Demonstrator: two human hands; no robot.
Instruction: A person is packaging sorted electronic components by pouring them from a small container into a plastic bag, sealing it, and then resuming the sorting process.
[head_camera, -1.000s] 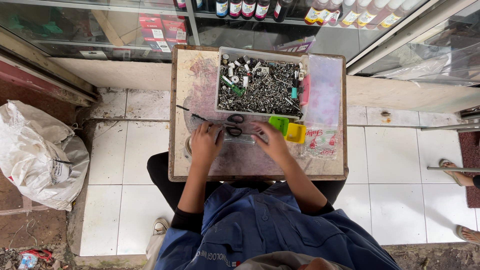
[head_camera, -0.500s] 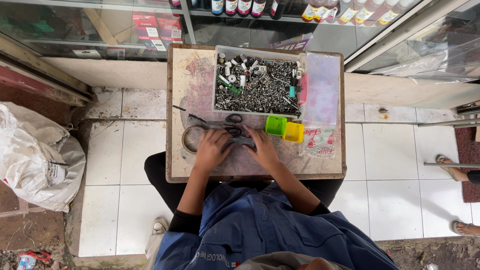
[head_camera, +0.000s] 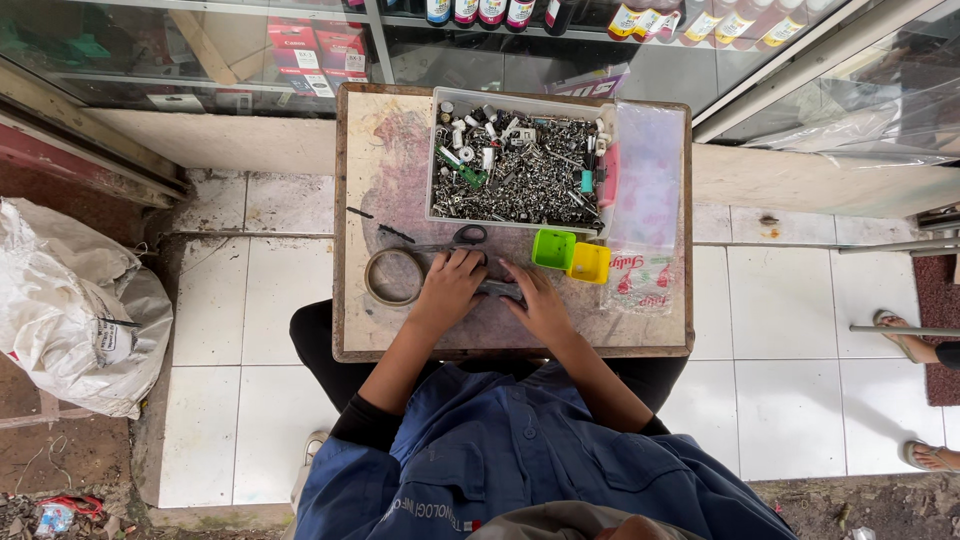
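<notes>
On a small worn wooden table (head_camera: 380, 150), my left hand (head_camera: 447, 290) and my right hand (head_camera: 538, 302) rest close together over a small dark grey object (head_camera: 497, 290) that both touch. Whether either hand grips it is hard to tell. A roll of tape (head_camera: 393, 276) lies just left of my left hand. Black-handled scissors (head_camera: 462, 238) lie right above that hand. A green cup (head_camera: 553, 249) and a yellow cup (head_camera: 590, 263) stand up and to the right of my right hand.
A clear plastic tray (head_camera: 520, 165) full of metal screws and small parts sits at the table's far side, its lid (head_camera: 645, 180) open to the right. A glass showcase stands behind. A white sack (head_camera: 70, 310) lies left. Another person's sandalled feet (head_camera: 905, 335) are right.
Both hands slid slightly to the right and closer together over the small dark object. The view shifted a little downward.
</notes>
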